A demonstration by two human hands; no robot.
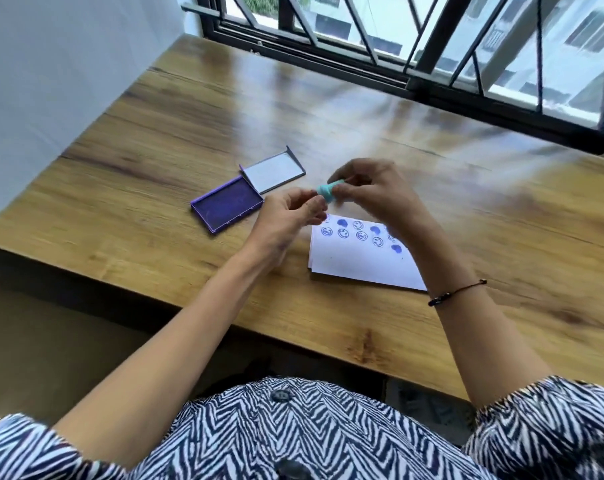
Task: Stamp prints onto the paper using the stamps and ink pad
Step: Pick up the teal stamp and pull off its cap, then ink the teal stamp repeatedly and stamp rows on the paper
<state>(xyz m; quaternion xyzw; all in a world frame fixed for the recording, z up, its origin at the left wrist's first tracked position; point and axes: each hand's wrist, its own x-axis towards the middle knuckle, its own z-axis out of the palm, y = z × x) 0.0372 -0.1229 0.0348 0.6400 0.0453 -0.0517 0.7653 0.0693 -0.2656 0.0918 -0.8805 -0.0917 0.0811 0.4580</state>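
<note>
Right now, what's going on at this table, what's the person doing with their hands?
A person seated at a wooden table is stamping. The right hand grips a small teal stamp in the air, and the left hand pinches its near end. The ink pad lies open to the left, lid folded back. The paper below already carries blue smiley faces and solid blots.

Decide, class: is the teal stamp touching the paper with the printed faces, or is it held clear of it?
Apart. The head view shows the teal stamp pinched in the right hand above the table, with bare wood visible between it and the paper.
</note>
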